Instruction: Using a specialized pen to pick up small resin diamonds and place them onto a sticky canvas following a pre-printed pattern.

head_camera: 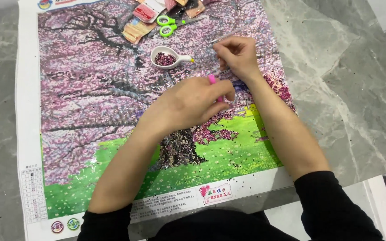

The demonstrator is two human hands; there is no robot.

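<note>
- Hands crossing over the diamond-painting canvas [90, 89], which lies flat on the grey marble tabletop [336, 89].
- Left hand [188, 102] is curled closed around a pink applicator pen [211, 80], its tip down near the canvas where the pink blossom meets the green grass.
- Right hand [237, 56] sits further up, fingers pinched together on the canvas surface beside a thin strip of clear film; what exactly it pinches is too small to tell.
- Just left of that hand, a small white tray [169, 57] holds a heap of dark pink beads, spout pointing right.
- Green-handled scissors [170, 24] and opened bead packets [141, 22] lie at the far edge of the canvas.
- Progress, by the look of it: trunk, lower blossoms and the patch by the hands appear bead-covered and glittery; much of the upper tree and the green meadow looks flat and printed, so plenty seems left.
</note>
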